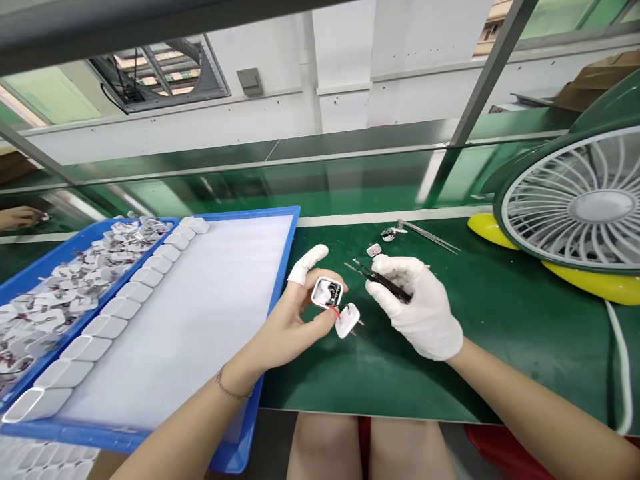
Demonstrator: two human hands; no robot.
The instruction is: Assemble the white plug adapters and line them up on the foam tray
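Note:
My left hand (300, 313), with a white cot on one finger, grips a small white charger housing (327, 293) with its open end facing me. Dark electronic parts show inside it. A white plug cover (347, 321) with metal prongs hangs beside it, joined by a red wire and a dark one. In my right hand (420, 307), which wears a white glove, black tweezers (385, 283) point left, their tips apart and touching nothing. Just beyond that hand lie a small white plug piece (373, 250) and another part with exposed electronics (389, 234).
Metal tweezers (430, 237) lie further back on the green table (380, 380). To the left, a blue tray (280, 267) holds a row of white housings (120, 308); a second blue bin (95, 230) is heaped with plug parts. A fan (575, 200) stands at right. Another person's hand (23, 217) shows far left.

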